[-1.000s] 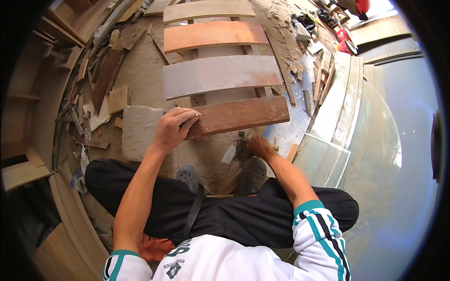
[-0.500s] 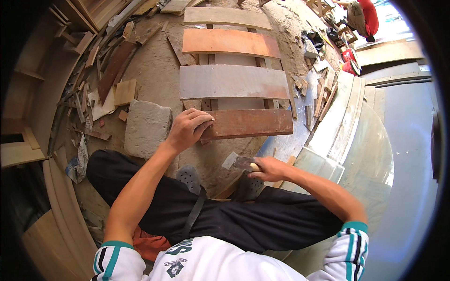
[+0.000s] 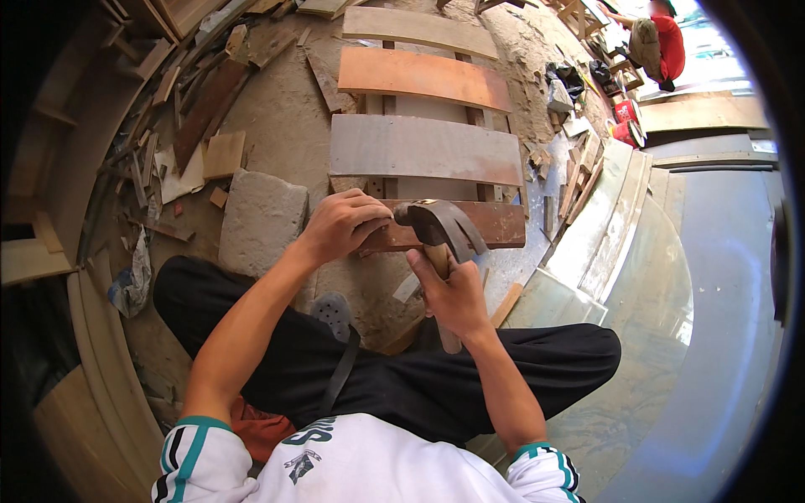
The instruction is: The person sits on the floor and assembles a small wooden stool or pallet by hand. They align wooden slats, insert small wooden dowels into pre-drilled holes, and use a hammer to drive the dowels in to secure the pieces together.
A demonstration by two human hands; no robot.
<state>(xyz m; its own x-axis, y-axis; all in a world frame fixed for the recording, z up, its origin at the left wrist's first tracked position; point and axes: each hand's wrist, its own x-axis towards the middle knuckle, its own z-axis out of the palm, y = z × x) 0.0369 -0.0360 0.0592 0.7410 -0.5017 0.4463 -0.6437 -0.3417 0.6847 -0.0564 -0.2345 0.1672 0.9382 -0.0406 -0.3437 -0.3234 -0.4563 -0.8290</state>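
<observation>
My right hand [image 3: 457,298] is wrapped round the wooden handle of a claw hammer [image 3: 438,225]. The hammer's face is close beside the fingertips of my left hand [image 3: 342,225], its claw pointing right. With thumb and fingers pinched together, my left hand rests at the left end of a reddish-brown board [image 3: 503,225]; whatever lies in the pinch is too small to make out. That board is the nearest of several slats across a wooden frame. Beyond it come a greyish board [image 3: 423,149], an orange-brown board [image 3: 423,77] and a pale board [image 3: 419,32].
A rough stone block [image 3: 264,220] stands left of the slats. Wood scraps [image 3: 225,155] litter the floor at left. Glass sheets [image 3: 646,268] lie at right. Red cans [image 3: 627,121] stand far right, near another person in red [image 3: 668,46].
My right hand has swung the hammer up and left, from low over my lap to beside my left fingertips. My left hand stays pinched at the board's left end, shifted slightly right.
</observation>
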